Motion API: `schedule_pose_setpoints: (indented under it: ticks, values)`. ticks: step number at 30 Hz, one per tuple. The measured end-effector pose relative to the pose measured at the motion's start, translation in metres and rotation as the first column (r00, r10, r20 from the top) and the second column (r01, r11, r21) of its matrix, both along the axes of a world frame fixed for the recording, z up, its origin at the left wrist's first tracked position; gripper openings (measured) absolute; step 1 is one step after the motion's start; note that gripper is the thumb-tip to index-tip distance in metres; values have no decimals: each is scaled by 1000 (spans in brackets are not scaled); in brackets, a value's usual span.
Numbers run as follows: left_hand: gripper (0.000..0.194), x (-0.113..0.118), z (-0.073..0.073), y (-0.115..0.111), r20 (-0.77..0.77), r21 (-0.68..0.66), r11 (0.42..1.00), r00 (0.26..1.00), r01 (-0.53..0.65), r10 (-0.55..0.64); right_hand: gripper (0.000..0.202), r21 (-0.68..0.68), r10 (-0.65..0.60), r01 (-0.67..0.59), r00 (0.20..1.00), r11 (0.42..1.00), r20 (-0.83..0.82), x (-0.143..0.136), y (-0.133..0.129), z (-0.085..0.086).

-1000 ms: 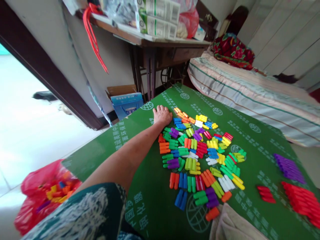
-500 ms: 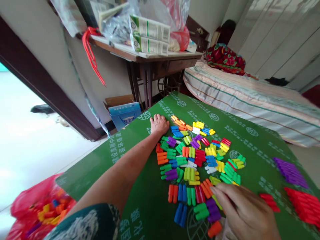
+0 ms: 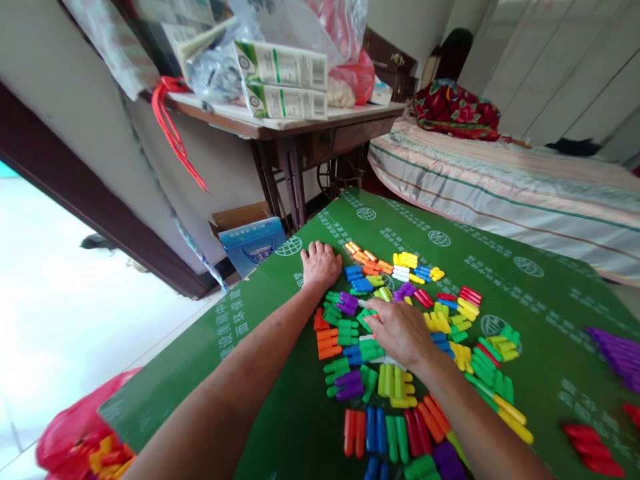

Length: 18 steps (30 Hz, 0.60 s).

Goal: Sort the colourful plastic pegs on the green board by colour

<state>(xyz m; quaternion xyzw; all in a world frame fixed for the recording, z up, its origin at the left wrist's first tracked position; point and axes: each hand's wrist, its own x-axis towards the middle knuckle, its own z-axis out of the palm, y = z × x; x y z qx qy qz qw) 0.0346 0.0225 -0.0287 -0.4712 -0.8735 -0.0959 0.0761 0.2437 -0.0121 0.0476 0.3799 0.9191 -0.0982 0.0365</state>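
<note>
Across the green board (image 3: 295, 400), small coloured pieces (image 3: 395, 385) lie spread in rows and clusters, many side by side in twos and threes. The person's left hand (image 3: 321, 265) rests palm down at the left of the spread, its fingers loosely parted and holding nothing that shows, with blue pieces (image 3: 354, 273) just beside it. The right hand (image 3: 403, 330) reaches in over the middle, fingers bent and pointing left, the thumb near the forefinger; a white piece (image 3: 363, 303) and a green piece (image 3: 366, 323) lie right at its fingertips, and whether it grips either one cannot be told. At the right edge sit a purple row (image 3: 620, 355) and, nearer, a red group (image 3: 593, 450). Lower left, a red bag (image 3: 70, 420) holds more pieces; beyond the board stand a box (image 3: 253, 247), a desk (image 3: 210, 111) and a bed (image 3: 450, 173).
</note>
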Motion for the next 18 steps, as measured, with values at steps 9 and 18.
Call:
schedule_pose_setpoints:
  ticks: [9,18]
  values:
    - [52,-4,11,0,-23,-64,998,1000,-7,6,23,-35,101,-100,995,994,18,-51,9,-1]
    - [70,-17,26,16,25,-216,976,999,-26,33,27,-97,242,-251,965,963,-98,-18,36,30]
